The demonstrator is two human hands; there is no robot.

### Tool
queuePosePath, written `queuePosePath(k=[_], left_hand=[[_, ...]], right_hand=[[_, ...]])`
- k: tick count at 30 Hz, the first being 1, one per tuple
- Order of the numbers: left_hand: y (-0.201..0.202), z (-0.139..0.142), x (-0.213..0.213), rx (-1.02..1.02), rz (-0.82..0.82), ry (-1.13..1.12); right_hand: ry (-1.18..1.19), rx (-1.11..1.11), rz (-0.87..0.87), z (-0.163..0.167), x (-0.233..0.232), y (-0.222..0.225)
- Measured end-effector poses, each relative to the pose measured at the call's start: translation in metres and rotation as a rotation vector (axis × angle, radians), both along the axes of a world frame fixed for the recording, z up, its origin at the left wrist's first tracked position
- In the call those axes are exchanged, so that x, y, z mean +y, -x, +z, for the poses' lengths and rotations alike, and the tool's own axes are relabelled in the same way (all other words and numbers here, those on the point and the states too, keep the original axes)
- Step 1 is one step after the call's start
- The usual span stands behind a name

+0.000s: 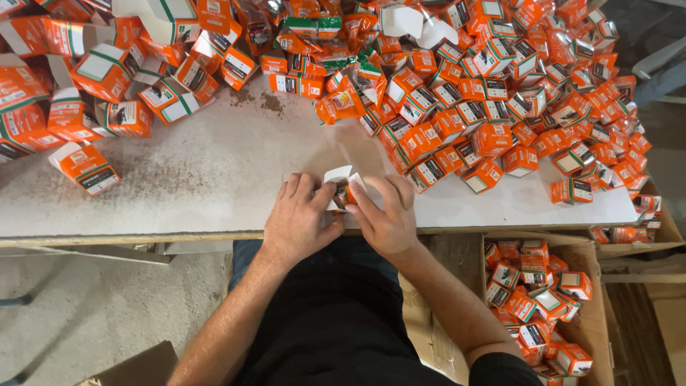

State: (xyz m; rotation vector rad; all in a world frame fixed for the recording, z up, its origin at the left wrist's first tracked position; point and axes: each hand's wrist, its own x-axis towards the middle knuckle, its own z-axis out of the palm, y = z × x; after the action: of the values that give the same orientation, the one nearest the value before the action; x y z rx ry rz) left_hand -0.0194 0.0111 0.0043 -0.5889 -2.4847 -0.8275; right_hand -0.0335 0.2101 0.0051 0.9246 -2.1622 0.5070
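At the table's near edge, centre frame, left hand (300, 218) and right hand (386, 218) both pinch one small orange carton (343, 189), white flaps open. Lower right: cardboard box (597, 314) holding closed cartons. Upper frame: heap of orange cartons (500, 93) across the white tabletop (214, 171).

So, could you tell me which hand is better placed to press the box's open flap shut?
Probably the right hand: its fingers lie beside the raised white flap of the box, while the left hand grips the box's other side, steadying it.
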Motion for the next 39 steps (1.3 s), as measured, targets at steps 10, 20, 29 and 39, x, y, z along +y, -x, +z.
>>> queuePosePath(k=[10,20,29,39], left_hand=[[-0.007,-0.013,0.003,0.275,0.023,-0.059],[-0.008,-0.007,0.006,0.366,-0.019,-0.018],[-0.006,-0.016,0.007,0.094,-0.016,-0.311],[-0.001,-0.022,0.006,-0.039,-0.034,-0.318]], right_hand=[[-0.041,-0.272,0.048,0.006,-0.003,0.006],[0.159,-0.47,0.11,-0.007,-0.004,0.0],[0.197,-0.292,0.131,-0.013,0.0,0.003],[0.377,-0.621,0.248,-0.001,0.001,0.006]])
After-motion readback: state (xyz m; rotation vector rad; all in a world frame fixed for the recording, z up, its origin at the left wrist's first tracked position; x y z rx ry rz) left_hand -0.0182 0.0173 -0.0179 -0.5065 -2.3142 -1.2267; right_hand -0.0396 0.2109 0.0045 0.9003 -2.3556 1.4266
